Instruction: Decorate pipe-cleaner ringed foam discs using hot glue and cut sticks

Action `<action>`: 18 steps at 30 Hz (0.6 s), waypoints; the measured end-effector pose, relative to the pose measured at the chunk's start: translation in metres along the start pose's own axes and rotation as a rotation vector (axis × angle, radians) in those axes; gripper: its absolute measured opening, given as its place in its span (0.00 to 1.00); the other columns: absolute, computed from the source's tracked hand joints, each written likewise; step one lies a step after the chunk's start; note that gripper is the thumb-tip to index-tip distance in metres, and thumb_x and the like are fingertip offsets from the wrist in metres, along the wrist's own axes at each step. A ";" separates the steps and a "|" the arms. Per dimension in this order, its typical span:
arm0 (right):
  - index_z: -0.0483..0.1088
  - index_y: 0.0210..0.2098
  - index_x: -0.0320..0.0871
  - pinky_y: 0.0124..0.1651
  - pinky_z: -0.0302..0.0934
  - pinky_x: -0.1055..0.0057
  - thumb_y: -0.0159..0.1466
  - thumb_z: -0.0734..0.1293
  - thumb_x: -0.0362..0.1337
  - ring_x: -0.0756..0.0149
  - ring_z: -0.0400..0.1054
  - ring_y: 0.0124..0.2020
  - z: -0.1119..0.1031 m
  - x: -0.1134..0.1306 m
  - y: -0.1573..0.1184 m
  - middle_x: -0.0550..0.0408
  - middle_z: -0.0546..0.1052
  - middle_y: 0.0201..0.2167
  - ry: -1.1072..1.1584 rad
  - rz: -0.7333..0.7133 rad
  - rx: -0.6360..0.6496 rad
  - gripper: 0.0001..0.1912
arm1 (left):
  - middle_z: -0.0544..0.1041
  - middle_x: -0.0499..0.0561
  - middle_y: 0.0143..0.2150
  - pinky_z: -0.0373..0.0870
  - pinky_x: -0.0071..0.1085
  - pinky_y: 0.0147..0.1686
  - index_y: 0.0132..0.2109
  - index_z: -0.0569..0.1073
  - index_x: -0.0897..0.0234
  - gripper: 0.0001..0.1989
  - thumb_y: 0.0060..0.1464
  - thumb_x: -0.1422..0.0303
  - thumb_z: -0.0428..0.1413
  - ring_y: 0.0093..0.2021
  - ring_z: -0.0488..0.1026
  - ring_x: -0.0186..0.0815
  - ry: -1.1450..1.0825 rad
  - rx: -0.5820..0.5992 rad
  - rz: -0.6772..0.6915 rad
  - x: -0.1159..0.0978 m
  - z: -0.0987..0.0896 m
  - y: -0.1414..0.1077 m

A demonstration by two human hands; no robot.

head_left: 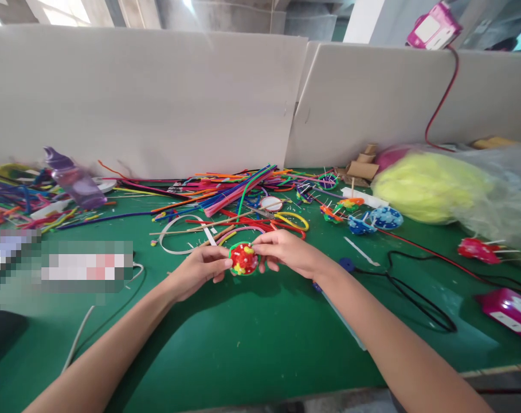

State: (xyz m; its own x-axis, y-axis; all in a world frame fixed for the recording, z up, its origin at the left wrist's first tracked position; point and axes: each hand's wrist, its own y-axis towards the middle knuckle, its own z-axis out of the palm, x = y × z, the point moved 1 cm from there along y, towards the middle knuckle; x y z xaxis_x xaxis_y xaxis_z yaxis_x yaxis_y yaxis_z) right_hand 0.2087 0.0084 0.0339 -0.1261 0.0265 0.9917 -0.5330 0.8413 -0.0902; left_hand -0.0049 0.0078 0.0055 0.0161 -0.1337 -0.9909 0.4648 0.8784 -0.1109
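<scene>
Between my two hands is a small round red piece (244,259) with yellow spots, white bits and a green rim, held above the green table (251,344). My left hand (202,268) pinches its left edge between thumb and fingers. On the opposite side, the fingers of my right hand (281,252) grip the upper right edge. Behind the hands lie a white ring strip (161,236), thin wooden sticks and a heap of coloured pipe cleaners (243,189).
A purple bottle (77,180) stands tilted at the left. Blue pieces (387,218), a red piece (479,250) and black cable (423,307) lie right. Yellow material in plastic bags (432,186) sits at back right. White panels (157,103) close off the back.
</scene>
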 end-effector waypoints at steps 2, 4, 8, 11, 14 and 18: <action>0.72 0.34 0.37 0.21 0.54 0.76 0.63 0.63 0.39 0.72 0.67 0.23 -0.005 0.005 -0.002 0.53 0.75 0.26 -0.064 -0.014 -0.038 0.10 | 0.68 0.46 0.23 0.56 0.23 0.20 0.31 0.78 0.69 0.11 0.45 0.65 0.66 0.21 0.61 0.25 -0.043 0.005 -0.006 0.001 -0.001 0.000; 0.73 0.39 0.38 0.23 0.57 0.74 0.63 0.63 0.38 0.70 0.69 0.26 -0.020 0.012 -0.009 0.50 0.77 0.31 -0.193 -0.039 -0.139 0.11 | 0.69 0.47 0.23 0.58 0.23 0.21 0.30 0.77 0.69 0.10 0.44 0.66 0.67 0.21 0.62 0.25 -0.107 -0.002 -0.026 0.001 -0.003 0.000; 0.76 0.42 0.44 0.39 0.64 0.66 0.61 0.66 0.38 0.63 0.72 0.36 -0.070 0.022 -0.042 0.50 0.79 0.38 -0.577 -0.059 -0.353 0.12 | 0.69 0.48 0.24 0.60 0.22 0.21 0.26 0.76 0.70 0.12 0.43 0.66 0.67 0.21 0.61 0.24 -0.218 -0.036 -0.027 -0.001 -0.003 0.001; 0.76 0.46 0.46 0.50 0.62 0.60 0.58 0.68 0.36 0.56 0.71 0.45 -0.099 0.015 -0.071 0.50 0.78 0.45 -0.870 0.054 -0.245 0.16 | 0.67 0.47 0.23 0.59 0.21 0.20 0.25 0.75 0.70 0.12 0.44 0.66 0.67 0.21 0.60 0.23 -0.250 -0.018 -0.048 0.000 -0.003 0.003; 0.73 0.51 0.45 0.55 0.59 0.58 0.54 0.71 0.36 0.52 0.64 0.54 -0.106 -0.002 -0.090 0.48 0.74 0.52 -1.029 0.112 -0.055 0.24 | 0.66 0.47 0.23 0.59 0.21 0.20 0.27 0.76 0.70 0.11 0.44 0.66 0.67 0.21 0.59 0.23 -0.273 -0.010 -0.079 0.002 -0.002 0.004; 0.71 0.53 0.45 0.55 0.59 0.56 0.57 0.68 0.35 0.52 0.62 0.54 -0.098 -0.023 -0.095 0.47 0.72 0.51 -1.143 0.059 -0.028 0.24 | 0.65 0.46 0.24 0.59 0.20 0.19 0.26 0.76 0.71 0.12 0.42 0.67 0.68 0.22 0.58 0.23 -0.324 -0.037 -0.062 0.001 -0.001 0.006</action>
State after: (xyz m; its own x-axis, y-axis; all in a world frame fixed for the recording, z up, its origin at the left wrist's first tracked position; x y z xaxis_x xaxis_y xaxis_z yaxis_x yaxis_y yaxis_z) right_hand 0.3442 -0.0188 0.0283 -0.8448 -0.4280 0.3213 -0.4841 0.8670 -0.1179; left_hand -0.0027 0.0128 0.0035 0.2723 -0.3214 -0.9070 0.4418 0.8791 -0.1789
